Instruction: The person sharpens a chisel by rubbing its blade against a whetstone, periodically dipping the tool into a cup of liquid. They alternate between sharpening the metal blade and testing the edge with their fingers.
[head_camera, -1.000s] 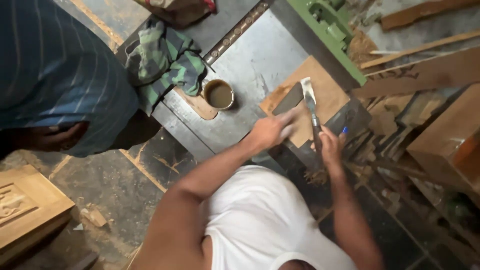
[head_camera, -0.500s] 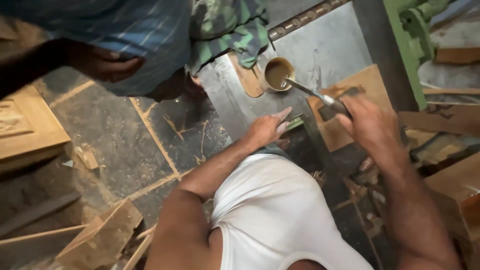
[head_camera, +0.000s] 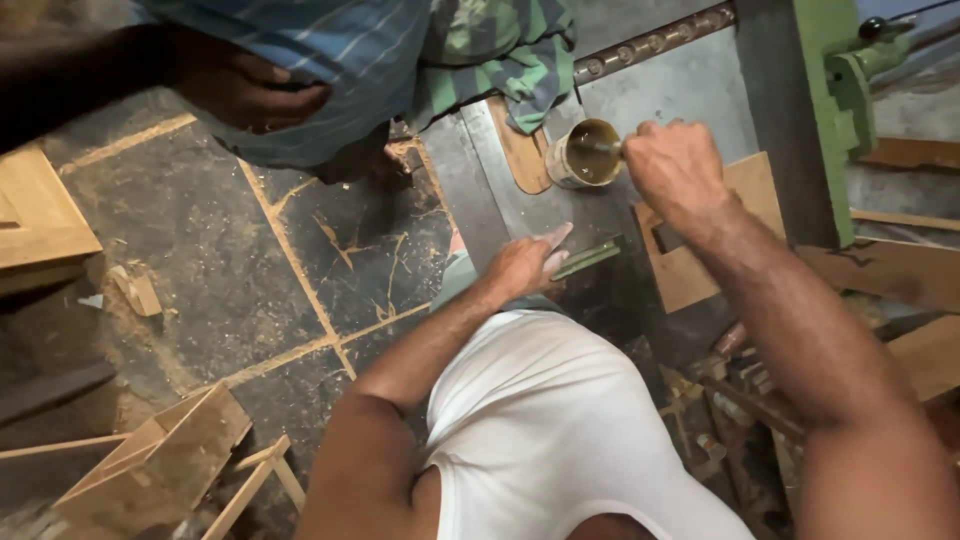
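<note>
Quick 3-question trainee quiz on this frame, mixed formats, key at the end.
1. True or false: the right hand holds a tool whose tip is in the small cup.
2. The left hand rests on: A) the metal table B) the floor C) the cloth.
3. Fill in: the wooden board lies to the ____ of the left hand.

Key: 1 true; 2 A; 3 right.

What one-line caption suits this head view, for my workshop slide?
Right hand dips a tool into a small cup on the grey metal table; left hand rests at its edge.
</note>
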